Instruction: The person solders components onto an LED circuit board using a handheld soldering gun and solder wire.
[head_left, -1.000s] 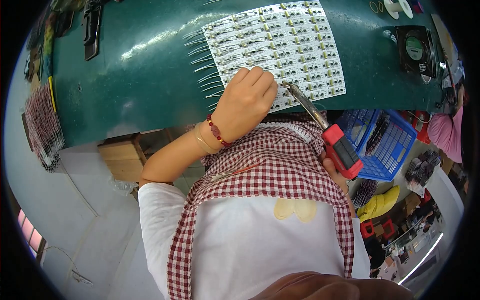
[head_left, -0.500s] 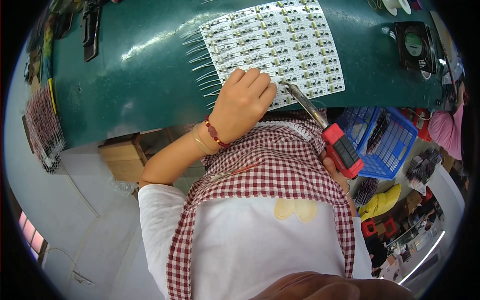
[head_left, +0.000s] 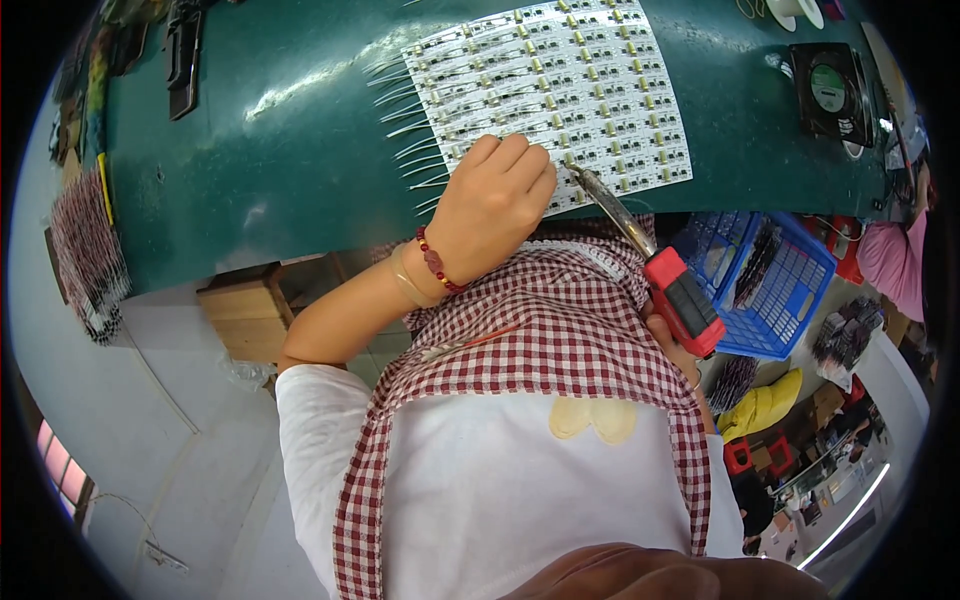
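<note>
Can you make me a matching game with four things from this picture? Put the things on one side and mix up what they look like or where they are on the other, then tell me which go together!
Things:
1. soldering iron
2. sheet of circuit boards
3. basket
4. left hand

Clues:
A. blue, with holes in its sides
B. has a beaded bracelet at its wrist
C. has a red and black handle
D. white, lying on the green table

Right pairs: 1-C, 2-D, 3-A, 4-B
</note>
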